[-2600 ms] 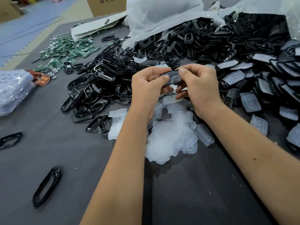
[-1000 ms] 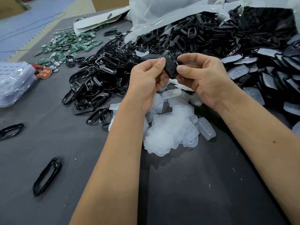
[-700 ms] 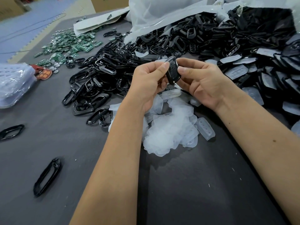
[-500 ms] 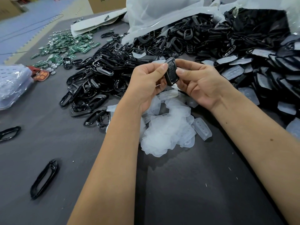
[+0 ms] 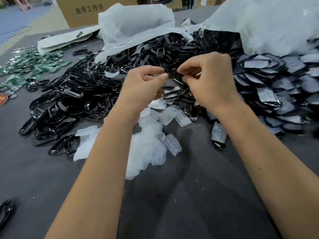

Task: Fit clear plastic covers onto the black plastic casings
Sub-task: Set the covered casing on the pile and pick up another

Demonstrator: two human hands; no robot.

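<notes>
Black casing (image 5: 175, 75) sat upper centre of frame, pinched between both grips, long axis running left-right and dipping toward the right. Right hand (image 5: 209, 78) pinched its right end; left hand (image 5: 144, 83) pinched the left. Dark, glossy, motion-blurred; cover seating not discernible. Clear covers (image 5: 150, 140) lay below on desk (image 5: 198, 195).
</notes>
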